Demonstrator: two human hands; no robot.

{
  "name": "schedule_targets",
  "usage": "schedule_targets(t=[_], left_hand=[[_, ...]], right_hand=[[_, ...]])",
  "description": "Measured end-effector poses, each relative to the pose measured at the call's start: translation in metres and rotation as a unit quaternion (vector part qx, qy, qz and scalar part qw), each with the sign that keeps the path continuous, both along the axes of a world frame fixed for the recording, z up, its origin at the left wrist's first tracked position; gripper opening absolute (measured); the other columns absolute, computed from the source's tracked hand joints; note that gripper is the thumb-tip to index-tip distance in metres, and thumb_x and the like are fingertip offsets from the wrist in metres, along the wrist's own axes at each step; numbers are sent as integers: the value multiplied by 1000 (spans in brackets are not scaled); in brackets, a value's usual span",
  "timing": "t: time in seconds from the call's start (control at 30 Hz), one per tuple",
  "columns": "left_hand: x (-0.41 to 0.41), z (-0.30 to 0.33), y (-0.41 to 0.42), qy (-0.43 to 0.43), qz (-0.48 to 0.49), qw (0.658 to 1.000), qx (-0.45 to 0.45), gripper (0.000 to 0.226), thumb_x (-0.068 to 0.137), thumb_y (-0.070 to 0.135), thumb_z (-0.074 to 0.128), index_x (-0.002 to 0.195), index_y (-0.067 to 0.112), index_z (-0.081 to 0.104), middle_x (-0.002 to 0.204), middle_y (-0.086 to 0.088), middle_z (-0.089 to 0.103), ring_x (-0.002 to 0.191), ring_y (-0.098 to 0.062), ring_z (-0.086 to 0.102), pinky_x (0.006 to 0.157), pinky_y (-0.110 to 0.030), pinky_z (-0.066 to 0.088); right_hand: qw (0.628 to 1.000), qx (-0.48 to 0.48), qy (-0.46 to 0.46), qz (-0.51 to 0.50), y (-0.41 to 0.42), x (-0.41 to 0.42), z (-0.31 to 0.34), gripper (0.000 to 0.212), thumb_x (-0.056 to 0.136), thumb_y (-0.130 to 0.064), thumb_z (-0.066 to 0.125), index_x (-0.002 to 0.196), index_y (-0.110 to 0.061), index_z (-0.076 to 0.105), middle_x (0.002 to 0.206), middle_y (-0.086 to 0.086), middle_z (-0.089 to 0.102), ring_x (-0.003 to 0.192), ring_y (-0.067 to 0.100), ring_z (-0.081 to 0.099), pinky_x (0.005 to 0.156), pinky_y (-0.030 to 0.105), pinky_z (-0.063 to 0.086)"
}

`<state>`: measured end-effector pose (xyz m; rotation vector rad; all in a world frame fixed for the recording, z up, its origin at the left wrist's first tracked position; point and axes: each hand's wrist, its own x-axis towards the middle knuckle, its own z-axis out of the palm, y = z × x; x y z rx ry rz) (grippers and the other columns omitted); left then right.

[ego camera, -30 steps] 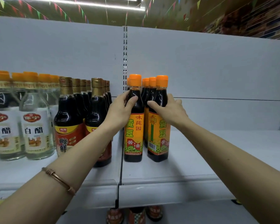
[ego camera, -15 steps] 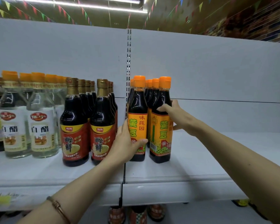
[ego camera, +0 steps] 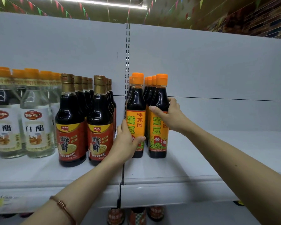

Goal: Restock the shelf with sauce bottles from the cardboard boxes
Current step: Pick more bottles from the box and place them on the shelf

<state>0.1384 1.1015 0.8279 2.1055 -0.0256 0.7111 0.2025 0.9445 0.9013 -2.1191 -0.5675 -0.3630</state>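
Two rows of dark soy sauce bottles with orange caps and orange-yellow labels stand on the white shelf [ego camera: 201,161]. My left hand [ego camera: 126,143] grips the lower label of the front left bottle [ego camera: 135,111]. My right hand [ego camera: 172,116] holds the shoulder of the front right bottle [ego camera: 158,135], thumb across its front and fingers round its right side. Both bottles stand upright on the shelf. No cardboard box is in view.
Left of the upright post stand dark bottles with gold caps and red labels [ego camera: 71,127], then clear white-vinegar bottles [ego camera: 35,120]. The shelf to the right of the soy bottles is bare. Bottle tops [ego camera: 137,216] show on the shelf below.
My left hand slid from the left bottle's neck down to its lower label. My right hand stays on the right bottle, its thumb now across the front. The view moved closer.
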Motion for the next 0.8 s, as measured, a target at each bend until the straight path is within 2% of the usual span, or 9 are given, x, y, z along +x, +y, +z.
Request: schedule_targets(t=[0.37, 0.5, 0.57, 0.67, 0.73, 0.8], left_hand=[[4, -2, -3, 0, 20, 1000, -2, 80, 88, 28, 67, 149, 17, 17, 142, -7, 32, 125, -21, 44, 94, -30, 41], [2, -3, -4, 5, 24, 1000, -10, 81, 86, 29, 69, 148, 18, 18, 141, -5, 38, 125, -20, 45, 98, -35, 42], [-2, -1, -5, 20, 18, 999, -25, 89, 86, 30, 68, 150, 17, 8, 143, -5, 41, 127, -20, 46, 103, -38, 43], [-15, 4, -10, 59, -5, 998, -30, 105, 89, 35, 65, 150, 20, -19, 150, -3, 37, 133, -21, 41, 109, -45, 38], [-23, 5, -16, 57, 0, 998, -24, 99, 91, 36, 62, 151, 19, -15, 150, -1, 35, 133, -18, 40, 110, -40, 37], [-32, 8, -24, 38, 13, 999, -19, 81, 93, 33, 59, 151, 21, 5, 147, 1, 37, 125, -12, 41, 103, -32, 37]], right_hand=[[1000, 11, -15, -11, 5, 2, -4, 75, 90, -56, 55, 147, -18, 22, 143, 10, 29, 131, 28, 41, 101, 41, 45], [1000, 18, -14, -16, 8, -1, -7, 75, 90, -56, 54, 147, -18, 23, 143, 10, 30, 129, 26, 41, 101, 43, 44], [1000, 22, 8, -11, 8, -5, -2, 79, 86, -62, 56, 145, -18, 28, 140, 8, 35, 128, 26, 44, 101, 46, 46], [999, 19, 51, 7, 0, -7, 5, 88, 76, -69, 62, 141, -16, 35, 137, 9, 42, 126, 29, 49, 97, 51, 50], [998, 19, 56, 16, -6, -12, 5, 83, 77, -63, 67, 138, -15, 37, 136, 8, 45, 123, 28, 51, 96, 51, 51], [998, 25, 51, 38, -13, -26, 5, 68, 81, -50, 71, 132, -16, 42, 132, 7, 50, 122, 26, 52, 98, 49, 50]])
